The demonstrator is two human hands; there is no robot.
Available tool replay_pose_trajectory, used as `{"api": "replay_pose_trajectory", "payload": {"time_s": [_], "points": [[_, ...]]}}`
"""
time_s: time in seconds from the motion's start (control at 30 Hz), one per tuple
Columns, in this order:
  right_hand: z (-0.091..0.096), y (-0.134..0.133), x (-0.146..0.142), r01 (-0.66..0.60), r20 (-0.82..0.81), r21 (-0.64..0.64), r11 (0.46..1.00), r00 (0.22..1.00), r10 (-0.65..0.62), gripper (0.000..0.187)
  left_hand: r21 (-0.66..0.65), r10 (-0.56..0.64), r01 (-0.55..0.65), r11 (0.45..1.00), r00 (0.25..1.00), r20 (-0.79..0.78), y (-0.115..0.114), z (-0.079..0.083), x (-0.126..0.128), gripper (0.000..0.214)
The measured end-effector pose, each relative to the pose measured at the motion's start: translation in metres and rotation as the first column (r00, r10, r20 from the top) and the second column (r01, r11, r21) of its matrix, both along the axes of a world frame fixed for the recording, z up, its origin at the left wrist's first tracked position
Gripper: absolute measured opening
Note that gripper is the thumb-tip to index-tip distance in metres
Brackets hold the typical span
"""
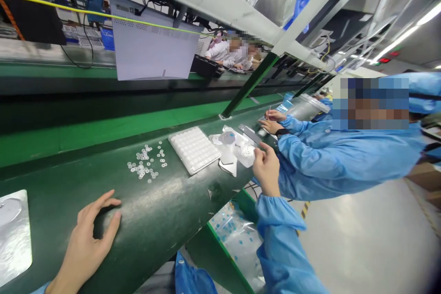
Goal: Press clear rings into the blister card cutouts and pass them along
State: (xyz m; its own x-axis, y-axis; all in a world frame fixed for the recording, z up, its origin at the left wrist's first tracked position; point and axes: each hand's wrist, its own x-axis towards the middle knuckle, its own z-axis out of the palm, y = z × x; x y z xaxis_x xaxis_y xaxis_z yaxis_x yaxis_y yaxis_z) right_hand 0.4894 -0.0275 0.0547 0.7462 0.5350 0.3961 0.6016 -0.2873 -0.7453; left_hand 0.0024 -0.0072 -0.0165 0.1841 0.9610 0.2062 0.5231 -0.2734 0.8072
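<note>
Farthest left of the white tray (195, 149), at the frame's edge, a silvery sheet (15, 239) lies flat on the dark green bench (165, 211). Closer to the tray but still well to its left and nearer the camera, the left hand (86, 243) rests palm down on the bench, wide open with fingers spread and slightly curled, holding nothing. Between that hand and the tray, just left of the tray, a scatter of small white rings (146, 167) lies loose on the bench, apart from the hand. The tray itself is rectangular, with rows of shallow pockets, and sits flat and at a slant. Just to its right lies a cluster of clear plastic pieces (237, 149), overlapping one another. Below these, under the bench edge, hangs a clear bag (241, 239) with blue specks inside. The right hand (267, 170), in a blue sleeve, is at the right edge of the plastic pieces with fingers curled inward; whether it grips one cannot be told. Farther right of the tray, a co-worker's hands (272, 124) are at the bench.
</note>
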Motion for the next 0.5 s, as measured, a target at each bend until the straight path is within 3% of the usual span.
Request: {"api": "replay_pose_trajectory", "payload": {"time_s": [0.1,0.17,0.23,0.3,0.33,0.4,0.5], "points": [[-0.014,-0.01,-0.066,-0.169,-0.108,0.027,0.985,0.979,0.171,0.054,-0.144,-0.027,0.057,0.988,0.979,0.201,-0.005,-0.001,0.005,0.056],[-0.038,-0.017,-0.134,-0.374,-0.269,0.024,0.927,0.891,0.367,0.051,-0.233,-0.044,0.143,0.962,0.922,0.386,-0.01,0.003,0.01,0.064],[-0.064,-0.032,-0.208,-0.601,-0.518,0.078,0.795,0.657,0.547,0.046,-0.302,-0.026,0.24,0.923,0.819,0.573,-0.013,0.008,0.015,0.075],[-0.083,-0.051,-0.269,-0.732,-0.665,0.131,0.669,0.436,0.606,0.043,-0.351,0.076,0.26,0.9,0.699,0.711,-0.01,0.01,0.017,0.081],[-0.089,-0.06,-0.291,-0.769,-0.701,0.143,0.623,0.365,0.612,0.042,-0.383,0.156,0.235,0.893,0.638,0.754,-0.007,0.01,0.017,0.081],[-0.095,-0.07,-0.315,-0.814,-0.732,0.147,0.562,0.293,0.615,0.042,-0.463,0.303,0.212,0.861,0.518,0.8,-0.001,0.01,0.014,0.083],[-0.095,-0.071,-0.32,-0.865,-0.732,0.101,0.492,0.27,0.625,0.043,-0.547,0.436,0.241,0.802,0.391,0.811,0.0,0.013,0.01,0.085]]}}
